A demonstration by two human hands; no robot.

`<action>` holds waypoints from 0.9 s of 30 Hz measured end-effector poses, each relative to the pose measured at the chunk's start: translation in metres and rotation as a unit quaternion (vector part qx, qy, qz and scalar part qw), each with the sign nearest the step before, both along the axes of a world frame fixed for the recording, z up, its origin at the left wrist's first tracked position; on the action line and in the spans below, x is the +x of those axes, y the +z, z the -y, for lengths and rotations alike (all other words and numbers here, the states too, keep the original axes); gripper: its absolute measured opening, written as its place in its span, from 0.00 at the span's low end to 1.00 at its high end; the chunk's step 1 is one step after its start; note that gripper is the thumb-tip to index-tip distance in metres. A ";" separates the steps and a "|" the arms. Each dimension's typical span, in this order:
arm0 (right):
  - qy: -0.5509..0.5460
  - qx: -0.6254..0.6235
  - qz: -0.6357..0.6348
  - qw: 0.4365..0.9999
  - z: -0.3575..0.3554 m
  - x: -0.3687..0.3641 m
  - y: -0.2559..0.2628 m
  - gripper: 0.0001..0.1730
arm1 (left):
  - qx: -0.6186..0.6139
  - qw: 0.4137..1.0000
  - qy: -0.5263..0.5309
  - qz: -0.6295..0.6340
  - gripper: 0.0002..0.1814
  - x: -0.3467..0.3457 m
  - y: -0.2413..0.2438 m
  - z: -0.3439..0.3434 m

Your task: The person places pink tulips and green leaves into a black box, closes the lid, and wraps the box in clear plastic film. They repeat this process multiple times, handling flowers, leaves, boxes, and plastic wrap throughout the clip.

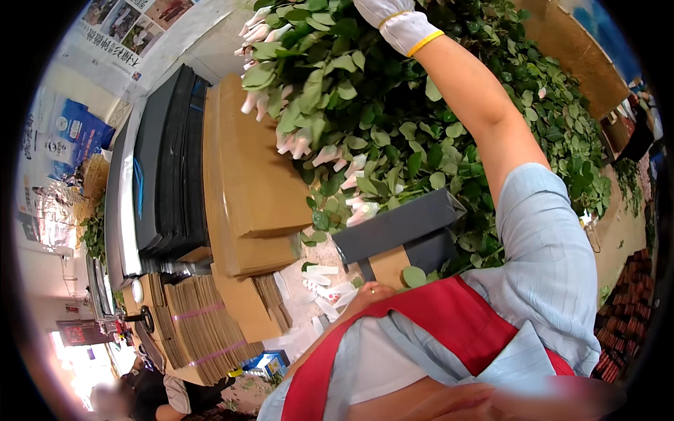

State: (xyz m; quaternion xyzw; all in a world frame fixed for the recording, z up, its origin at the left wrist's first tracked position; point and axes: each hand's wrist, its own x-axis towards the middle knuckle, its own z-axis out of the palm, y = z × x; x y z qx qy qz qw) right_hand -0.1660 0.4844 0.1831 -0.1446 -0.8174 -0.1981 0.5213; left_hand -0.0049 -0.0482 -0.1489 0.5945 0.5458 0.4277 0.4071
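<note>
My right hand (389, 20), in a white work glove with a yellow-edged cuff, reaches over a big pile of leafy cut stems (389, 94) at the top. Its fingers are cut off by the picture's edge, so what it touches is hidden. Bare, with a ring on one finger, my left hand (374, 292) is low in front of the red apron (447, 316), close to a dark grey box (395, 223); the apron hides part of it. Pale mesh sleeves (296, 143) cover the flower heads along the pile's left side.
Brown cardboard (258, 173) and black flat sheets (168, 163) stand stacked at left, above strapped cardboard bundles (205, 321). White strips (321, 289) lie on the work surface. Another person (152, 394) is at lower left. Dark reddish bundles (626, 316) lie at lower right.
</note>
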 end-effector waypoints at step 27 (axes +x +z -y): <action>0.048 -0.118 0.343 0.931 0.038 0.019 -0.082 0.11 | 0.085 0.995 0.012 -0.047 0.18 -0.004 0.022 -0.012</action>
